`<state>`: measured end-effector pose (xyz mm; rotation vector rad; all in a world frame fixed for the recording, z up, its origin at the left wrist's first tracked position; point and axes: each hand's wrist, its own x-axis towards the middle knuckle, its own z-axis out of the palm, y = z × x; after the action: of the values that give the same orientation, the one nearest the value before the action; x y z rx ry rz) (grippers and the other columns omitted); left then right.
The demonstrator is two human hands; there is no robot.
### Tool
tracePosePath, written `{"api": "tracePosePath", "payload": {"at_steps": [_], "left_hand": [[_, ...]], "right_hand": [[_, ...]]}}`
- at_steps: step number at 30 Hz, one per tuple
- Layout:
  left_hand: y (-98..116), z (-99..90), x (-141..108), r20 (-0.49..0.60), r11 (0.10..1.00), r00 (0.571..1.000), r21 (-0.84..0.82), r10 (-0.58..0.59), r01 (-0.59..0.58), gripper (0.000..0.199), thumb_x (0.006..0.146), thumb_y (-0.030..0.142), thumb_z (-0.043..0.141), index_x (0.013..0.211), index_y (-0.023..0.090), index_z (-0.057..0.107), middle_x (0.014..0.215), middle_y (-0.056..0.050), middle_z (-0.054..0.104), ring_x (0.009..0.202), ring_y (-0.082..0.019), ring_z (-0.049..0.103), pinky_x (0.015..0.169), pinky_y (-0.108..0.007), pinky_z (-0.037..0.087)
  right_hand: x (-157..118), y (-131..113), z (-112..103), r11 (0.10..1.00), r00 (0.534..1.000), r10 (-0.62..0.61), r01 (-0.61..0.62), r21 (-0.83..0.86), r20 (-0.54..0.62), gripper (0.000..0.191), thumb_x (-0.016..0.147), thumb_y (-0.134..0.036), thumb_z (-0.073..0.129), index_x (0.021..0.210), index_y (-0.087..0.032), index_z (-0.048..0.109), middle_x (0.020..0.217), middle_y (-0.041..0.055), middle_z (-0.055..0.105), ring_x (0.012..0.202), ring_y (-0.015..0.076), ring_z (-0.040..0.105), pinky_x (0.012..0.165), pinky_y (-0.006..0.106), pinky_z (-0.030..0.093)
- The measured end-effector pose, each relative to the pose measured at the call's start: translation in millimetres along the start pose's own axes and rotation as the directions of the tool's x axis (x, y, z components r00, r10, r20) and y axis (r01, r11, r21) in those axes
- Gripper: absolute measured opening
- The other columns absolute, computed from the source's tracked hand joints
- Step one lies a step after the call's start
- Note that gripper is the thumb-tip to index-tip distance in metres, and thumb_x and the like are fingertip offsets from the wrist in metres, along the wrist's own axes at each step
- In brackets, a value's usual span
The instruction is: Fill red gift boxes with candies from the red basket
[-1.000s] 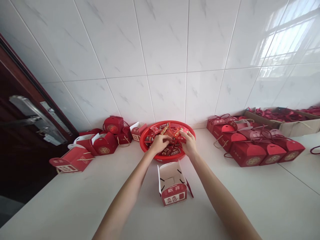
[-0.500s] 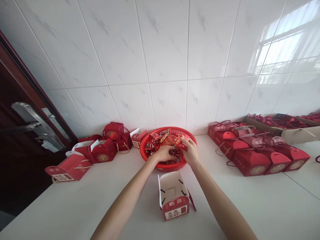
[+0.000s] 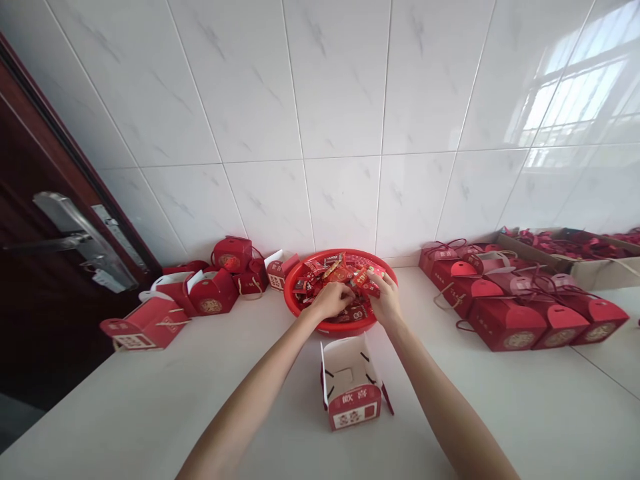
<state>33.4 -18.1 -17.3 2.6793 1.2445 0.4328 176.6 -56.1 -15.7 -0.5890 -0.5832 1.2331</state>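
Observation:
A red plastic basket point(image 3: 289, 300) full of wrapped candies point(image 3: 340, 272) stands by the wall. My left hand point(image 3: 333, 301) is inside it, fingers curled together over the candies; whatever they hold is hidden. At the basket's right side, my right hand point(image 3: 386, 299) is closed on red candy packets point(image 3: 369, 281), with a pink-patterned wrapper showing by the fingertips. Directly in front of the basket is an open red gift box point(image 3: 355, 407) with a white inside. Its flaps stand up, dark cord ends show on its inner walls, and I see no candy in it.
Several red gift boxes point(image 3: 213, 293) are grouped at the left, some open. More closed red boxes point(image 3: 510, 323) stand in rows at the right. Behind those is a cardboard carton point(image 3: 605, 272) of red items. A tiled wall point(image 3: 345, 200) bounds the back; a door handle point(image 3: 75, 233) is far left.
My left hand's fingers have drawn together from a more spread grasp. My right hand stays on the packets at the basket's right side. The view has shifted slightly.

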Motion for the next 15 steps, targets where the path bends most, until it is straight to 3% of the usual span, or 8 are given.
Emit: {"api": "tracePosePath", "payload": {"at_steps": [2, 6, 15], "left_hand": [[3, 1.3, 1, 0.017, 0.989, 0.999, 0.141, 0.032, -0.034, 0.029, 0.085, 0.012, 0.050, 0.086, 0.020, 0.078, 0.091, -0.008, 0.078, 0.088, -0.023, 0.071, 0.078, -0.030, 0.052], [7, 9.3, 7, 0.050, 0.966, 0.997, 0.249, 0.066, -0.076, 0.024, 0.084, 0.011, 0.053, 0.088, 0.017, 0.076, 0.095, -0.014, 0.075, 0.097, -0.030, 0.068, 0.084, -0.039, 0.049], [5, 12.8, 18, 0.172, 0.874, 0.950, 0.376, 0.262, -0.309, 0.020, 0.086, 0.019, 0.059, 0.097, 0.017, 0.075, 0.105, -0.014, 0.073, 0.106, -0.029, 0.063, 0.089, -0.040, 0.047]], "right_hand": [[0, -1, 0, 1.000, 1.000, 0.005, -0.005, -0.011, -0.006, 0.023, 0.059, -0.027, 0.085, 0.073, -0.019, 0.068, 0.072, -0.0001, 0.073, 0.064, 0.0158, 0.067, 0.061, 0.028, 0.054], [0, -3, 1, 1.000, 1.000, -0.011, 0.010, -0.026, -0.025, 0.022, 0.057, -0.024, 0.084, 0.072, -0.020, 0.069, 0.072, -0.0002, 0.073, 0.066, 0.0169, 0.067, 0.061, 0.028, 0.055], [0, -3, -2, 0.997, 0.999, -0.039, 0.037, -0.067, -0.025, 0.023, 0.055, -0.024, 0.085, 0.070, -0.019, 0.068, 0.071, 0.0004, 0.072, 0.067, 0.0164, 0.068, 0.060, 0.027, 0.055]]}}
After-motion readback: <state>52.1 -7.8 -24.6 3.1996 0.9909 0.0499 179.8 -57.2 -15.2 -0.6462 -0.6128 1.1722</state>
